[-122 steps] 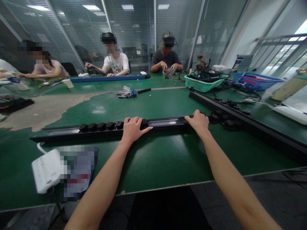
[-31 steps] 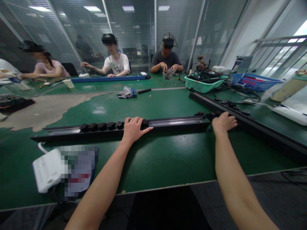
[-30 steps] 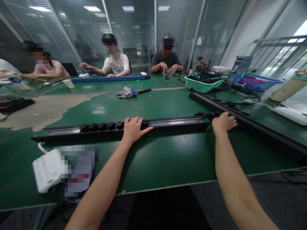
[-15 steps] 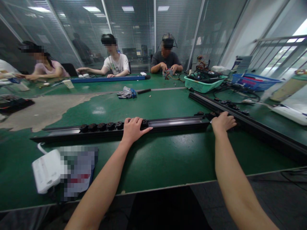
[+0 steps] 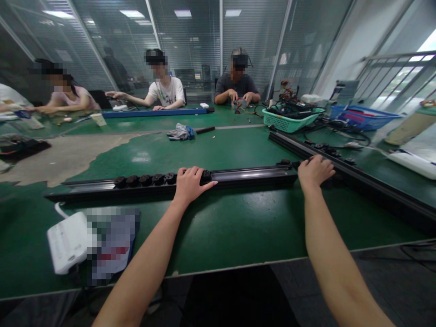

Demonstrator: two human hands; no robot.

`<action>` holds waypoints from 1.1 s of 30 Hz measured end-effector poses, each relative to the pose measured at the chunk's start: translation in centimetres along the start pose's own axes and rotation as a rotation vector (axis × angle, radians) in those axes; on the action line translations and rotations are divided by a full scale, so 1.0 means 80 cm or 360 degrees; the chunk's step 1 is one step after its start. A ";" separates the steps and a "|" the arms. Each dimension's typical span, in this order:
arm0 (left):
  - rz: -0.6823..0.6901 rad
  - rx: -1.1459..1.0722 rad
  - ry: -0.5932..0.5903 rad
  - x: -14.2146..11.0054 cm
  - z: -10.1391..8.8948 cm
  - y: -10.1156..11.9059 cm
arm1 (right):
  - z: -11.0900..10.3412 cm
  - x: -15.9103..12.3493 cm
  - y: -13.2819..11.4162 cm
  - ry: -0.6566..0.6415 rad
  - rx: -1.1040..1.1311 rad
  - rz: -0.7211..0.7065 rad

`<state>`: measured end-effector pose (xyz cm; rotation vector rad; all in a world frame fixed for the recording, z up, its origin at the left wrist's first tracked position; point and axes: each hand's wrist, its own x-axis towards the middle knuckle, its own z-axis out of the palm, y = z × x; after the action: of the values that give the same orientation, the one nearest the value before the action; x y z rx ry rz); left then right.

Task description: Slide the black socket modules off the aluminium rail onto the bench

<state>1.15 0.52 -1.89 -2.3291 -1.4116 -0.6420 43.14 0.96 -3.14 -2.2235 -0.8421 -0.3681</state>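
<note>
A long black rail (image 5: 254,181) with a shiny metal channel lies across the table in front of me. Several round black socket-like pieces (image 5: 145,180) sit in a row in its left half. My left hand (image 5: 191,182) is closed over the rail's middle, thumb along the near side, just right of that row. At the rail's right end, my right hand (image 5: 315,172) is closed with its fingers curled over a small black part, mostly hidden by the hand. One more black piece (image 5: 283,162) rests on the rail just left of it.
A second black rail (image 5: 361,175) runs diagonally on the right, with black pieces beside it. Behind stand a green basket (image 5: 289,121) of cables and a blue basket (image 5: 364,119). A white box (image 5: 68,243) lies front left. Gloves (image 5: 180,132) lie mid-table; several people sit opposite.
My right hand has shifted slightly left and up, closer to the rail's end. My left hand keeps its place on the rail.
</note>
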 end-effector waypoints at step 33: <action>0.0028 -0.0001 -0.0048 -0.001 -0.001 -0.002 | -0.033 -0.233 -0.162 -0.0668 0.0590 -0.2411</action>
<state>0.97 0.49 -1.87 -2.3584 -1.4025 -0.6054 20.57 -2.67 -3.40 -0.9392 -2.4754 -0.3465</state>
